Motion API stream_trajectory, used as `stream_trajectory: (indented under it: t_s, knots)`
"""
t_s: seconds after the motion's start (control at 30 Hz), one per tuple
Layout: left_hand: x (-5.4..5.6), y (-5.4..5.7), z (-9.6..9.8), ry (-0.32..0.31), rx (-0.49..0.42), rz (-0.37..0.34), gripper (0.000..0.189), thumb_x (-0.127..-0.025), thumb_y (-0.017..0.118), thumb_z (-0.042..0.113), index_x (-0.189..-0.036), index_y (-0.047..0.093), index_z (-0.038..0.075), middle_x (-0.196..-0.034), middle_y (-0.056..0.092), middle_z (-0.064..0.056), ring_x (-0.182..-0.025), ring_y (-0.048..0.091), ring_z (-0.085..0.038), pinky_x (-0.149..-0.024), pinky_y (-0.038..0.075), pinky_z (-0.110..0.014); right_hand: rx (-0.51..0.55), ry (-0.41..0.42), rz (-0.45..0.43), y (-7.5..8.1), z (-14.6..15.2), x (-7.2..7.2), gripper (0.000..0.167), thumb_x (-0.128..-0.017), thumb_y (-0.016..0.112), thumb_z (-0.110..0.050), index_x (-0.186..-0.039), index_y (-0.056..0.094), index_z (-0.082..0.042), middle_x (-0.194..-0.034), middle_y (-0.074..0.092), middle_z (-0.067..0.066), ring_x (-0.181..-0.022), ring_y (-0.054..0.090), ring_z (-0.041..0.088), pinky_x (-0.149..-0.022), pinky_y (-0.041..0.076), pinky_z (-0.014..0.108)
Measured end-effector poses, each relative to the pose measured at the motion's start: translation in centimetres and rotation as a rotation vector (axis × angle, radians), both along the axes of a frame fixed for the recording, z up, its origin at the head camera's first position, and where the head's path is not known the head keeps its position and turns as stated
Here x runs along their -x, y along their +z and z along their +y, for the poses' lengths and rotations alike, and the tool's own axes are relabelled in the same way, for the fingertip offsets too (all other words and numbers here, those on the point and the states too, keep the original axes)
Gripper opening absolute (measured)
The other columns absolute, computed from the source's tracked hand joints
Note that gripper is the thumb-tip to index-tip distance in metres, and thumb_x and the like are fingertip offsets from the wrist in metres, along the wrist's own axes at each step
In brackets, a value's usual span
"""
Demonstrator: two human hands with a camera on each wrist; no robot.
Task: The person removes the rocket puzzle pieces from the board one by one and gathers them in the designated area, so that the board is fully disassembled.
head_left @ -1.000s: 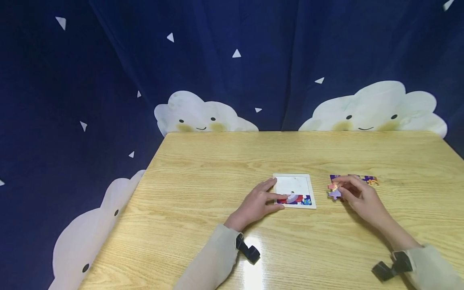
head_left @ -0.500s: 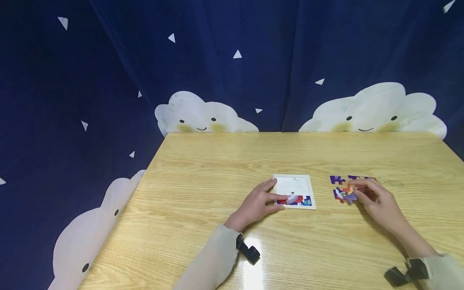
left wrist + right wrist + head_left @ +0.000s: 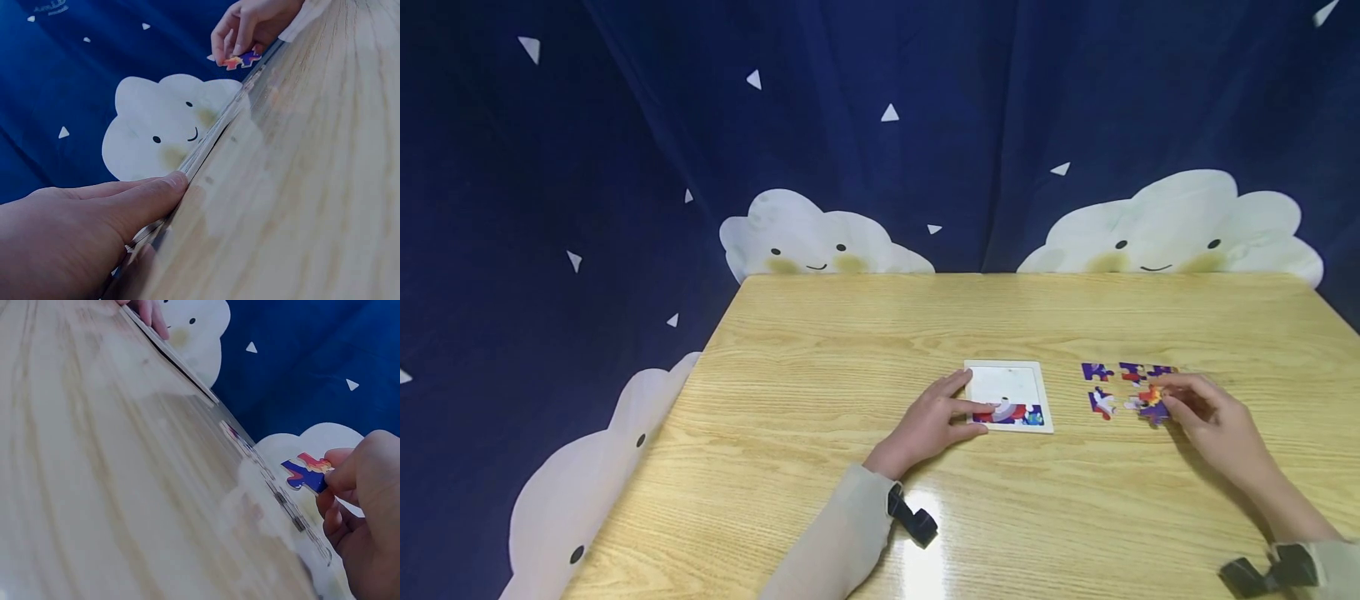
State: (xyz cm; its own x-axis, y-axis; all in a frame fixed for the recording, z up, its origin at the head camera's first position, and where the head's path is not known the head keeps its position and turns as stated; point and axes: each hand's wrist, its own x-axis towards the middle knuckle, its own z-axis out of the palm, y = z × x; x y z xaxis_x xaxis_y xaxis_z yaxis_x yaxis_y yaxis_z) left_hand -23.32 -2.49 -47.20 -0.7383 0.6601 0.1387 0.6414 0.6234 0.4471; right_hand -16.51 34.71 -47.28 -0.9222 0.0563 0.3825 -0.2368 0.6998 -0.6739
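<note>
My left hand (image 3: 932, 417) rests on the left side of a white puzzle tray (image 3: 1047, 400), its fingers stretched out over the rim and the filled strip. Along the tray's near edge lies a row of fitted pieces in red, purple and blue. Above that row the white base shows. To the right, my right hand (image 3: 1221, 429) pinches a purple, red and orange jigsaw piece (image 3: 305, 474) between thumb and fingers. In the right wrist view this piece is tilted and raised above the table. Beneath the right fingers, part of the loose pieces is hidden.
Several loose jigsaw pieces lie right of the tray, among them a purple piece (image 3: 1096, 372) and a white-and-red piece (image 3: 1102, 404). The wooden table (image 3: 850, 333) extends to a dark blue curtain (image 3: 880, 167) with cloud shapes.
My right hand has moved right, away from the tray, uncovering loose pieces on the table. Whether it pinches the same piece throughout I cannot tell. My left hand has stayed on the tray.
</note>
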Motion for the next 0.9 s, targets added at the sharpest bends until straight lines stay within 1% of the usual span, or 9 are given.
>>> stream_trajectory:
  t_s: [0.1, 0.2, 0.27, 0.47, 0.7, 0.9]
  knots:
    - [0.0, 0.0, 0.0, 0.000, 0.002, 0.001, 0.035, -0.092, 0.066, 0.041, -0.126, 0.066, 0.033, -0.160, 0.033, -0.009, -0.151, 0.028, -0.022, -0.124, 0.027, -0.041, -0.010, -0.008, -0.008, 0.0, 0.5, -0.2, 0.023, -0.097, 0.056, -0.002, -0.118, 0.063, 0.001, -0.098, 0.051, -0.031, -0.085, 0.048, -0.019, -0.071, 0.040, -0.004]
    - [0.0, 0.0, 0.0, -0.001, 0.000, 0.006, 0.035, -0.092, 0.066, 0.041, -0.125, 0.066, 0.033, -0.160, 0.034, -0.009, -0.151, 0.029, -0.022, -0.124, 0.027, -0.041, -0.008, -0.010, 0.000, -0.1, 1.1, -0.3, 0.024, -0.096, 0.057, -0.001, -0.119, 0.063, 0.001, -0.101, 0.050, -0.034, -0.086, 0.048, -0.020, -0.072, 0.039, -0.004]
    - [0.0, 0.0, 0.0, -0.001, -0.002, 0.008, 0.035, -0.091, 0.066, 0.040, -0.125, 0.067, 0.033, -0.160, 0.034, -0.009, -0.150, 0.029, -0.022, -0.124, 0.027, -0.041, 0.002, -0.005, 0.009, -0.1, 1.5, -0.3, 0.024, -0.095, 0.057, 0.001, -0.118, 0.062, 0.002, -0.103, 0.050, -0.035, -0.088, 0.048, -0.021, -0.074, 0.039, -0.006]
    - [0.0, -0.1, 0.0, -0.004, -0.007, 0.006, 0.035, -0.091, 0.066, 0.041, -0.125, 0.066, 0.033, -0.160, 0.034, -0.009, -0.151, 0.028, -0.021, -0.124, 0.027, -0.041, 0.011, -0.023, 0.030, -0.3, 2.3, -0.5, 0.024, -0.093, 0.058, 0.006, -0.116, 0.062, 0.005, -0.102, 0.050, -0.039, -0.087, 0.048, -0.024, -0.074, 0.039, -0.007]
    - [0.0, -0.1, 0.0, -0.005, -0.012, -0.001, 0.035, -0.091, 0.066, 0.042, -0.126, 0.066, 0.033, -0.160, 0.034, -0.008, -0.151, 0.028, -0.022, -0.124, 0.027, -0.042, -0.013, -0.060, 0.002, -0.5, 3.4, -0.9, 0.023, -0.095, 0.055, 0.004, -0.117, 0.061, 0.004, -0.107, 0.046, -0.045, -0.089, 0.045, -0.027, -0.075, 0.037, -0.009]
    - [-0.1, 0.0, 0.0, -0.006, -0.015, -0.005, 0.035, -0.091, 0.066, 0.041, -0.126, 0.067, 0.032, -0.159, 0.034, -0.009, -0.151, 0.028, -0.022, -0.124, 0.027, -0.042, -0.054, -0.096, -0.017, -0.7, 3.8, -0.9, 0.023, -0.096, 0.054, 0.002, -0.118, 0.060, 0.003, -0.104, 0.043, -0.045, -0.086, 0.043, -0.025, -0.071, 0.036, -0.007]
